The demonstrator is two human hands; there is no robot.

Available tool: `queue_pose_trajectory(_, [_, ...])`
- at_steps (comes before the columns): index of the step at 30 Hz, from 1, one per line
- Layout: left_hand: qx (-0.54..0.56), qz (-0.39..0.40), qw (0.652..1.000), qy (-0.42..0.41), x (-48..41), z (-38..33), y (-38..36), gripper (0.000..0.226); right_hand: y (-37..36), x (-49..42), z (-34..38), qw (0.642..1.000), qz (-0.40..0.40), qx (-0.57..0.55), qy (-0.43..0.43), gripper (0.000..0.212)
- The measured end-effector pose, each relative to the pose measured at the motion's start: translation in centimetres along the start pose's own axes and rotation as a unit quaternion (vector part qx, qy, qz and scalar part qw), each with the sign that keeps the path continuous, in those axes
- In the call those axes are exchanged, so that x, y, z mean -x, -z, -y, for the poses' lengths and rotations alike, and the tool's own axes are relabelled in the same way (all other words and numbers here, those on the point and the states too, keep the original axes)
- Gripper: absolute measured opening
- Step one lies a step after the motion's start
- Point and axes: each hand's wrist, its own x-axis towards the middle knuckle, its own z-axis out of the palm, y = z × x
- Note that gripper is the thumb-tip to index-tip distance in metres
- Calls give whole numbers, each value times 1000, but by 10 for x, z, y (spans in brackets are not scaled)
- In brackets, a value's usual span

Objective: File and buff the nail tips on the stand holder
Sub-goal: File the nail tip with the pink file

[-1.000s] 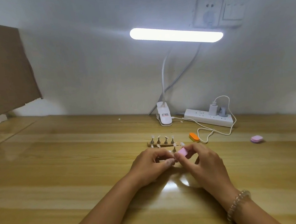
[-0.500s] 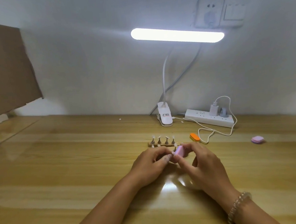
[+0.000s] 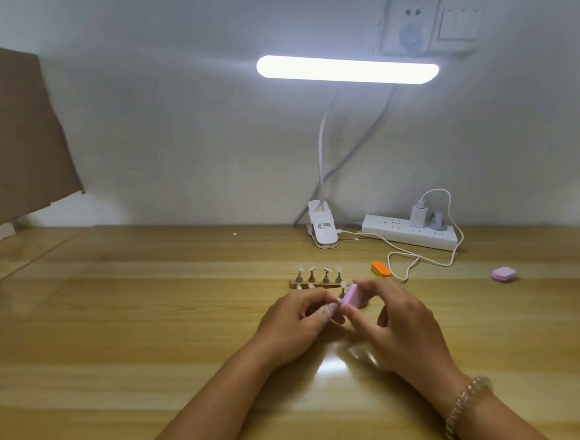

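A wooden stand holder (image 3: 315, 282) with a row of small metal pegs bearing pale nail tips (image 3: 325, 270) lies on the desk just beyond my hands. My right hand (image 3: 396, 319) pinches a small pink and lilac buffer block (image 3: 350, 296) between thumb and fingers. My left hand (image 3: 294, 322) pinches a small peg with a nail tip (image 3: 339, 301) right against the block's left end. Most of that peg is hidden by my fingers.
An orange buffer block (image 3: 381, 269) lies right of the stand, a lilac one (image 3: 503, 274) farther right. A clip lamp base (image 3: 323, 229), a white power strip (image 3: 409, 232) and a looping white cable (image 3: 418, 262) sit near the wall. Cardboard (image 3: 11, 136) stands at the left.
The pink block has tilted and shifted slightly in my right hand against the nail tip. Both hands stay in the same place in front of the stand.
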Motion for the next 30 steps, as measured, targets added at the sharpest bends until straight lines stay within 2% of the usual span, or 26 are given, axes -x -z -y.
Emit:
queue_pose_trajectory(2, [-2,-6,1000,5,1,0,0,21,-2,3,2,999,29,1,35,33])
queue_pose_trajectory(5, [-3,-6,1000,11,0,0,1,20,-1,-2,-1,999,18,-38,0,30])
queue_pose_trajectory(7, [-1,0,1000,7,0,0,1,17,0,-2,-2,1000,3,-24,-12,28])
queue_pose_trajectory(10, [4,-8,1000,11,0,0,0,20,-2,2,1,999,42,-25,21,32])
queue_pose_trajectory(12, [10,-10,1000,11,1,0,-1,19,-1,-1,0,998,35,-49,-6,32])
queue_pose_trajectory(14, [17,-11,1000,13,0,0,-2,18,0,-3,-4,999,15,-34,-31,29])
queue_pose_trajectory(16, [34,-12,999,20,0,1,-2,17,-1,-1,-3,999,29,1,-13,30])
queue_pose_trajectory(18, [44,-11,999,26,0,2,-1,13,-2,1,0,999,44,1,3,31])
queue_pose_trajectory(22, [28,-6,999,26,2,1,-1,7,0,-3,-4,999,26,1,-29,33])
queue_pose_trajectory(25, [14,0,1000,18,1,0,-1,12,-1,1,0,999,40,13,3,29])
queue_pose_trajectory(28, [16,1,1000,22,1,1,-2,11,0,-3,-4,999,23,-13,-36,30])
queue_pose_trajectory(30, [14,2,1000,9,1,2,-2,20,0,-2,-5,999,22,-5,-23,31])
